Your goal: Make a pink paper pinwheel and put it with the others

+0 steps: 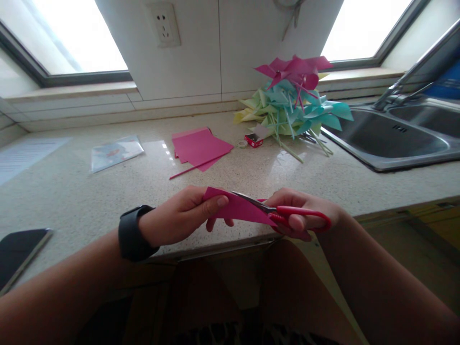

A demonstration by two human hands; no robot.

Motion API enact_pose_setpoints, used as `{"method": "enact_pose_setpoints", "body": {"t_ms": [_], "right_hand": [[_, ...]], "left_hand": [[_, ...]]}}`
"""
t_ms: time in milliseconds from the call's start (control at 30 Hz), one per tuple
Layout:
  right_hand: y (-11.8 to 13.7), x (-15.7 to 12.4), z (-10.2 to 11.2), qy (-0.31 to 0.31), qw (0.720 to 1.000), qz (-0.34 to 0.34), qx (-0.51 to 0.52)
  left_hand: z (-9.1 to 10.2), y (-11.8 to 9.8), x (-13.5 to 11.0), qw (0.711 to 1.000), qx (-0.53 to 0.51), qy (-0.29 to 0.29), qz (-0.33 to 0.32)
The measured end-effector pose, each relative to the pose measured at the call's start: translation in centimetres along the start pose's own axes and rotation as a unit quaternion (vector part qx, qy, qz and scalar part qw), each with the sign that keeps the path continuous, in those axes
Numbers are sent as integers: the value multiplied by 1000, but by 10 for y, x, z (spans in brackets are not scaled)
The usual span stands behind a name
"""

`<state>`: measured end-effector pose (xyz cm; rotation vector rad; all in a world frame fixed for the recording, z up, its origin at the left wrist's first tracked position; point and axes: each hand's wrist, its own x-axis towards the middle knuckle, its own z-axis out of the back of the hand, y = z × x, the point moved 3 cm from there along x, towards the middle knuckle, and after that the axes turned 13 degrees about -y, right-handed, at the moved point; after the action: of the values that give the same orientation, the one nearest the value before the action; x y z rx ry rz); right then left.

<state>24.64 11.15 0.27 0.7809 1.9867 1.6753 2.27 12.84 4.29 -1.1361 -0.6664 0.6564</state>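
Note:
My left hand point(181, 215), with a black watch point(132, 232) on its wrist, pinches a folded pink paper sheet point(239, 208) just above the counter's front edge. My right hand point(300, 218) grips red-handled scissors point(287, 213). Their blades point left and lie across the pink sheet's upper edge. Both hands hover close together in front of my lap.
On the speckled counter point(108, 187) lie a stack of pink paper sheets point(199, 146) with a pink stick point(196, 167), a clear plastic sleeve point(115, 152), a small red box point(253, 140) and a pile of paper pinwheels point(291, 98). A steel sink point(395, 136) sits at right, a dark phone point(17, 254) at left.

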Motion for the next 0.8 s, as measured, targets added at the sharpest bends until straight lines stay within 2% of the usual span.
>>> {"method": "enact_pose_setpoints", "body": {"t_ms": [533, 800], "right_hand": [[2, 0, -3, -13, 1000, -23, -12], [-1, -1, -2, -16, 1000, -13, -3]], "left_hand": [[1, 6, -2, 1000, 1, 6, -28], [-1, 5, -3, 997, 45, 19, -52]]}}
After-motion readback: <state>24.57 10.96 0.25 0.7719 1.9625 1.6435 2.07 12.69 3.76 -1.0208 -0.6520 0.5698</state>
